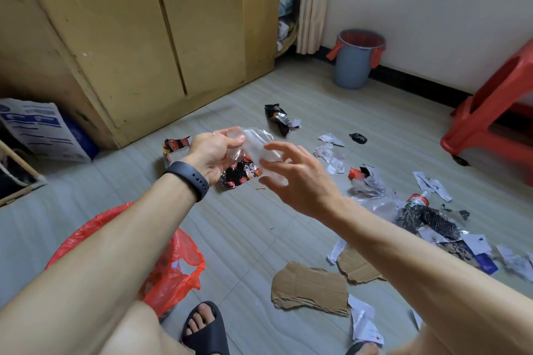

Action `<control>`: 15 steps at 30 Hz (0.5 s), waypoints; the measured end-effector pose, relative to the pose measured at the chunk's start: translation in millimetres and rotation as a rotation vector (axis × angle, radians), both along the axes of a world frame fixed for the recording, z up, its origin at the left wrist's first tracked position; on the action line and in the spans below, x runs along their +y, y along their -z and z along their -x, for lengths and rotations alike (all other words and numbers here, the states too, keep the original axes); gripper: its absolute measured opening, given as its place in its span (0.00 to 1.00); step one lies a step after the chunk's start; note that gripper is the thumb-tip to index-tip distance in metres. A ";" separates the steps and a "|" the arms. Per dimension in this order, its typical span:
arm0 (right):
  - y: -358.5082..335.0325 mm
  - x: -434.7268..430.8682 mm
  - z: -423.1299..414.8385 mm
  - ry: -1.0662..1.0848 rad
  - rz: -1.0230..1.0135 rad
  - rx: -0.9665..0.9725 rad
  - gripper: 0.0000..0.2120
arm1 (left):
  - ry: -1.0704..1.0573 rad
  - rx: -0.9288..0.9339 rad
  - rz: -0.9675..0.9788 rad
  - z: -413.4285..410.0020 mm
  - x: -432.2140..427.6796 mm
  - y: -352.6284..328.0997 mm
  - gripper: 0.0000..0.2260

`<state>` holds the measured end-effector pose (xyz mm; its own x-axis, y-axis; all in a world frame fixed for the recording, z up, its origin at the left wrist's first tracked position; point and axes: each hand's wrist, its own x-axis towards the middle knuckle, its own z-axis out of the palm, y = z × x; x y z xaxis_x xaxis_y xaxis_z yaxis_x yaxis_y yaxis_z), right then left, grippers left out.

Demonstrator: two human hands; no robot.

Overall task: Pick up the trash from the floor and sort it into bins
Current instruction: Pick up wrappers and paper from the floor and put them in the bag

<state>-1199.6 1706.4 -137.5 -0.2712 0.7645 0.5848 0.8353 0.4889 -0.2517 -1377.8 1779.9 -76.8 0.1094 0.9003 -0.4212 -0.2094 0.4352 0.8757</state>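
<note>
**Clear wrapper in your hands, litter all over the floor**

Head view. The grey bin (356,59) stands against the white wall (432,8). It is lined with a red bag whose ends hang over the rim, and from this angle you cannot see what is inside. Far nearer to you than the grey bin, and off to its left, a loose red plastic bag (170,268) lies on the floor (245,239). Your left forearm covers most of it, so its contents cannot be told. Left of the grey bin, past a cream curtain (313,3), a round basket (288,3) holds packets and papers behind the corner of the tan cabinet (144,37).

Your left hand (215,153) grasps the clear plastic wrapper (256,141) with curled fingers, up in the air, nearer to you than the grey bin and to its left. Your right hand (297,179) is released, fingers spread, at the wrapper's near edge. It is blurred, so you cannot tell whether it touches.

The floor is pale tile. Between you and the grey bin lie a crumpled black wrapper (278,118), a red-and-black wrapper (239,173) below your hands, and torn paper scraps (328,153). A red stool (490,112) stands right of the grey bin. Farthest from the grey bin, by your feet, lie two torn cardboard pieces (310,287).
</note>
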 end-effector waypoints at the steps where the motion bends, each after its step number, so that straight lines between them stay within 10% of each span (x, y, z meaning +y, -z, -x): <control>1: -2.9 -0.8 4.5 0.042 0.065 0.135 0.08 | 0.005 -0.011 -0.022 0.7 0.5 -1.3 0.12; 7: -29.0 2.8 6.0 0.203 0.460 0.740 0.25 | 0.177 -0.080 -0.086 5.0 -2.3 -2.4 0.13; 10: -29.4 2.2 2.8 0.104 0.610 0.577 0.37 | 0.247 -0.001 -0.080 7.3 -6.4 0.0 0.13; 15: -25.4 7.4 -1.1 0.134 0.569 0.388 0.25 | 0.301 0.101 0.024 11.6 -4.9 -1.2 0.11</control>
<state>-1198.5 1713.9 -112.0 -0.0061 0.9928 0.1199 0.6769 0.0924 -0.7302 -1389.4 1775.0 -75.6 0.3260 0.8236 -0.4641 0.0193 0.4850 0.8743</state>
